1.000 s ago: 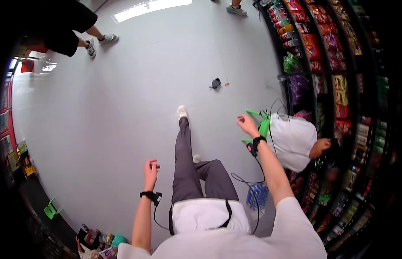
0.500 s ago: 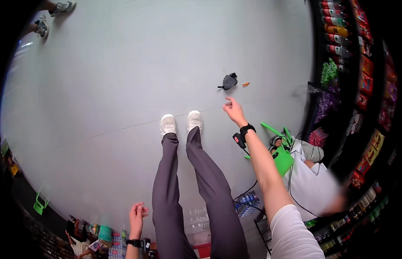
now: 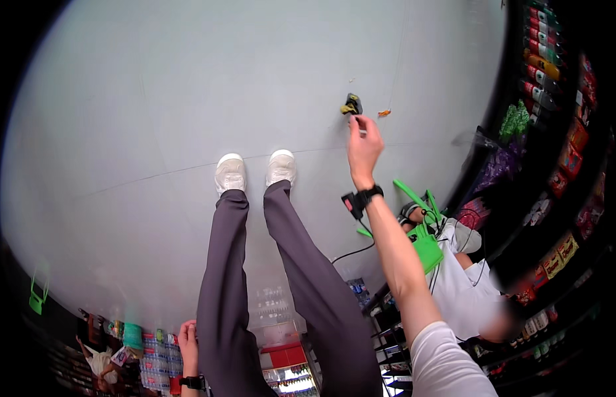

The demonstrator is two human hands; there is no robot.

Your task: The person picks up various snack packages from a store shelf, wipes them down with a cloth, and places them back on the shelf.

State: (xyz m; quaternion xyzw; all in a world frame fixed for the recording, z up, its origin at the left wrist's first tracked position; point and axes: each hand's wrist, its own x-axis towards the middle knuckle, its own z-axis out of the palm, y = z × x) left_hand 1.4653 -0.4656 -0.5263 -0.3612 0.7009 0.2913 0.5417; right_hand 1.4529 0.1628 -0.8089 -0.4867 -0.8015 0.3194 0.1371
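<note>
My right hand (image 3: 365, 147) reaches out ahead, thumb and fingers pinched together at the near end of a small dark grey pouch (image 3: 357, 104). Yellow and black patches show on the pouch's side. A small orange wrapper (image 3: 384, 113) lies on the floor just right of it. My left hand (image 3: 187, 340) hangs low beside my left leg, partly hidden by the trousers; its fingers are loosely bent and apart, with nothing visible in them. Both wrists wear black bands, and a small device hangs from the right one.
Pale grey floor (image 3: 189, 79) spreads ahead of my white shoes (image 3: 230, 173). To the right, a person in a white top (image 3: 460, 298) is close to my arm, with a bright green bag (image 3: 427, 251) and black cables. Shelves of bottles and snack packets (image 3: 543, 63) line the right side.
My right hand has moved to the pouch and closed on it; the pouch has turned, showing yellow. My left hand has dropped lower beside my leg. The feet at the upper left have left view.
</note>
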